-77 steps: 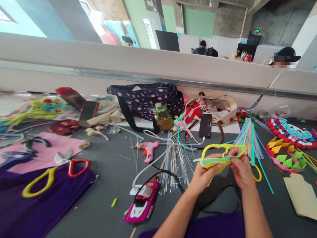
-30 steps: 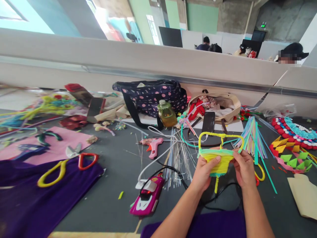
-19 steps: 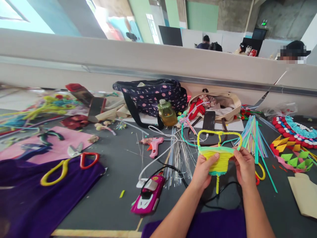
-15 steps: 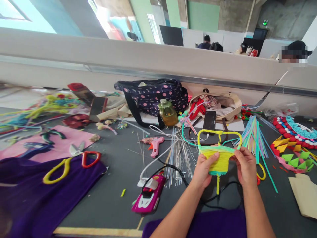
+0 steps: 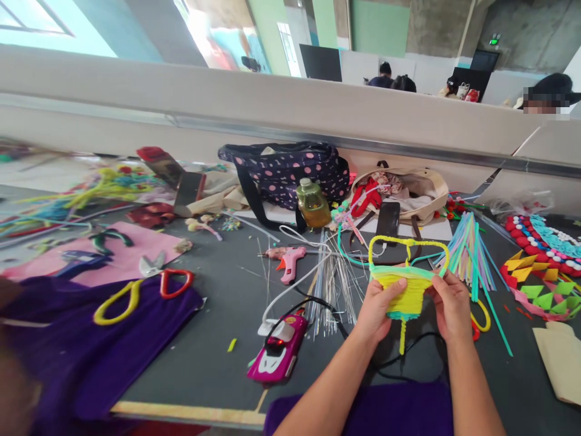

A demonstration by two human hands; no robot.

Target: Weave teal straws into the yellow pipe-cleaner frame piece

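Note:
Between my two hands is a yellow and turquoise pipe-cleaner craft piece (image 5: 403, 294), held up above the table. It has a looped yellow frame on top, a wound yellow body with a turquoise lower edge, and a twisted yellow stem hanging down. My left hand (image 5: 377, 307) pinches its left side, the thumb lying across the yellow front. At the upper right corner, my right hand (image 5: 450, 303) has its fingertips closed on the turquoise edge. Behind the piece lies a phone (image 5: 388, 219). A bundle of pastel pipe cleaners (image 5: 469, 251) spreads beside my right hand.
Left of my hands are a pink glue gun (image 5: 290, 261), thin wires (image 5: 333, 290) and a magenta car-shaped power strip (image 5: 281, 354) with cables. Scissors (image 5: 157, 266) rest on purple cloth (image 5: 86, 345). A dotted bag (image 5: 285, 175) and a bottle (image 5: 313, 204) stand behind.
The view has shifted slightly, so the table's contents appear a little further right. Both hands keep their hold on the craft piece, with barely any change in their grip.

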